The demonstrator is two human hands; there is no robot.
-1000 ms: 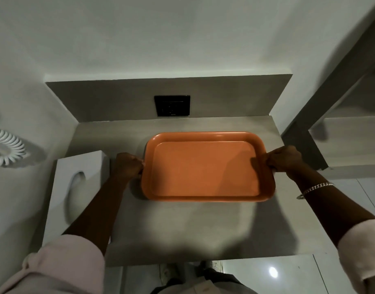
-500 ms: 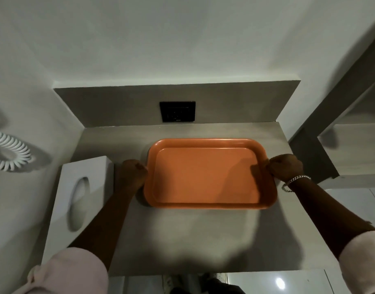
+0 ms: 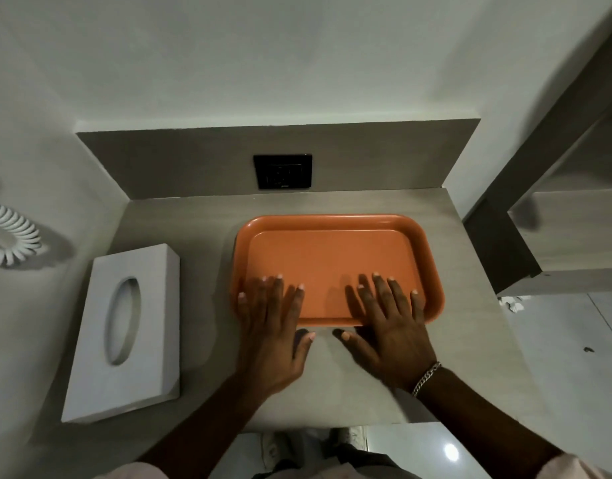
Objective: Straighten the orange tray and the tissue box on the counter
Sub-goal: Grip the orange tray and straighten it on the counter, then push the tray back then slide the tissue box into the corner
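At the near edge of the view, pale sleeves and two bare forearms are seen reaching forward over the grey counter, with a glossy floor visible below its front edge. A chain bracelet is worn on the right wrist. The left hand is laid flat and released, nothing being grasped; its fingers are spread over the near left corner of the orange tray, while its thumb is kept on the counter just in front of the tray's near rim. The right hand is held the same way, spread and unclenched, with its fingers resting inside the tray near the right corner and its thumb left on the counter. The tray is set flat on the counter, right of centre, its long sides roughly parallel to the back panel. To the left, well apart from the tray, the white tissue box is lain flat with its oval opening facing up, its long axis slightly slanted against the counter edge. Further back, a dark wall socket is mounted on the back panel behind the tray. On the left wall, a white coiled cord is seen.
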